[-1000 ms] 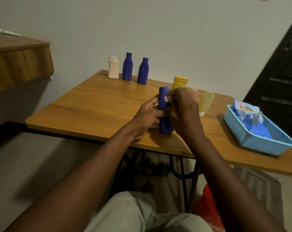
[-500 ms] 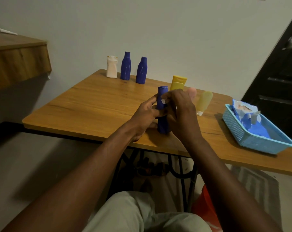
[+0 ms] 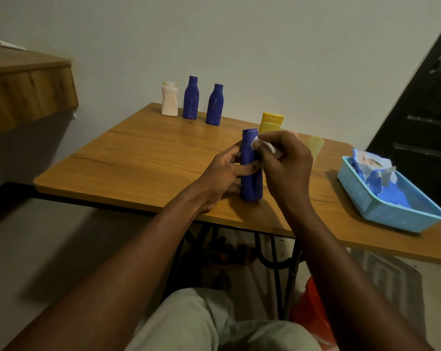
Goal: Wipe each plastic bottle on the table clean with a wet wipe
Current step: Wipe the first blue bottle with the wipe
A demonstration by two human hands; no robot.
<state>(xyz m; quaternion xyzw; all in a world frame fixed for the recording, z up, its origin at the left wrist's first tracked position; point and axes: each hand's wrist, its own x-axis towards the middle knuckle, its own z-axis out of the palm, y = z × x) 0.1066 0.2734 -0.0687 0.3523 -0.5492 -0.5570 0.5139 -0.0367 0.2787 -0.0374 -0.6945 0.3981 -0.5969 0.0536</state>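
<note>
Left hand (image 3: pixel 224 173) grips upright blue bottle (image 3: pixel 251 186); right hand (image 3: pixel 287 168) pinches wipe (image 3: pixel 261 145).

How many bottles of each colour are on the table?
Blue bottles: 3
White bottle: 1
Yellow bottles: 2
Total: 6 in view; the right hand may hide more.

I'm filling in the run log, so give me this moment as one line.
item: blue bottle, upright on table | left hand: grips its body | right hand: pinches wet wipe at its top
</note>
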